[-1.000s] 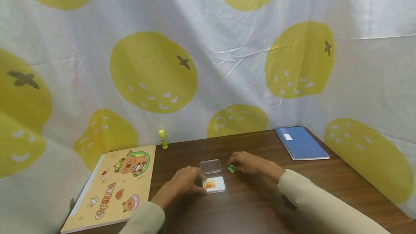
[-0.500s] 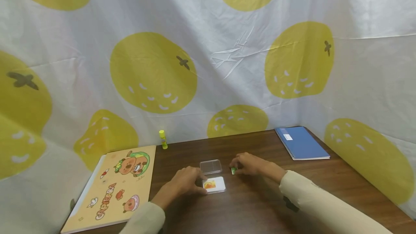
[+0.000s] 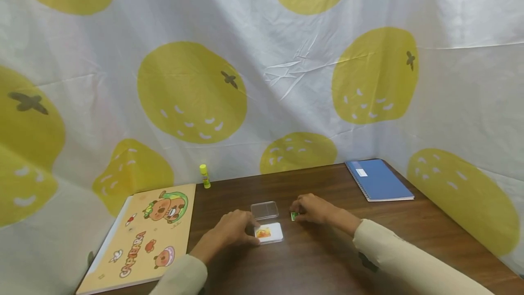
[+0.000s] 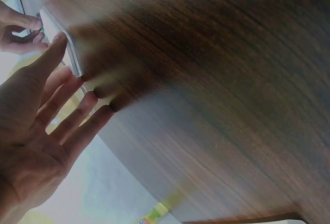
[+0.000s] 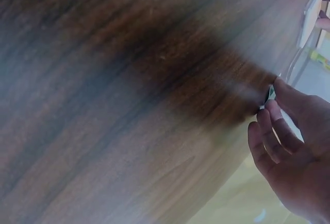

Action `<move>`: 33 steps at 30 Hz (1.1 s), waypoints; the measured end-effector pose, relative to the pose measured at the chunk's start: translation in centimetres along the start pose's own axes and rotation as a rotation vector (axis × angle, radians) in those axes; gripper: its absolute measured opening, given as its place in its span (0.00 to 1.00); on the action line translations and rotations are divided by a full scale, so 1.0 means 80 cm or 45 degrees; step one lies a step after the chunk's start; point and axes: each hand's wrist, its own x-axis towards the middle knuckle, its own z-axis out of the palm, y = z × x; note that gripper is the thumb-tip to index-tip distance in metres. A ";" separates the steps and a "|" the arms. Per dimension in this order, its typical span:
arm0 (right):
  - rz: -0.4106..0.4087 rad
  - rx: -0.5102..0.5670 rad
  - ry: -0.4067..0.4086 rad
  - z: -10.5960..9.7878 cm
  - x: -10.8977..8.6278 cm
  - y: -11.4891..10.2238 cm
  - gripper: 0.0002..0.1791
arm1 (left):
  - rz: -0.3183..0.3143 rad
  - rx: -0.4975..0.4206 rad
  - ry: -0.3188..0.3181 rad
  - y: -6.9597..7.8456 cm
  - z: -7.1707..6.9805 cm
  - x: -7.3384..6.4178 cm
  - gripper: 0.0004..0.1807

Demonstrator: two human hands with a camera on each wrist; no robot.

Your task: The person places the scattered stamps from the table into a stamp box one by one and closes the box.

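Observation:
A low stack of white cards (image 3: 276, 231), with an orange picture on the left half of its top, lies on the brown table. My left hand (image 3: 234, 227) holds its left end, thumb at the near side and fingers at the far side. In the left wrist view the thumb reaches the edge of the stack, while other fingers extend beside it. To the right, my right hand (image 3: 314, 208) pinches a small green-and-white piece (image 3: 293, 216) between thumb and fingertips, low over the table. Part of that piece is hidden by the fingers.
Just behind the stack lies a clear plastic lid (image 3: 264, 210). A yellow glue stick (image 3: 205, 176) stands at the back edge. The large capybara pad (image 3: 143, 236) covers the left side, and a blue spiral notebook (image 3: 382, 181) lies back right. A lemon-print curtain (image 3: 286, 104) hangs behind.
My right hand has shifted slightly right, and the small green piece has turned and moved slightly nearer with it, less of it showing. The left hand holds its place on the stack.

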 end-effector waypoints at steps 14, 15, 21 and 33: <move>-0.009 0.014 0.059 0.001 -0.007 -0.007 0.10 | 0.032 -0.011 0.022 0.000 0.000 -0.001 0.22; -0.013 0.022 0.061 0.001 -0.007 -0.007 0.10 | 0.034 -0.008 0.024 -0.001 0.000 -0.001 0.22; -0.033 0.036 0.120 0.003 -0.002 -0.003 0.11 | 0.033 -0.011 0.027 -0.002 0.001 -0.001 0.22; -0.009 0.099 0.173 0.003 0.003 0.000 0.13 | 0.013 -0.017 0.005 -0.001 0.001 0.001 0.21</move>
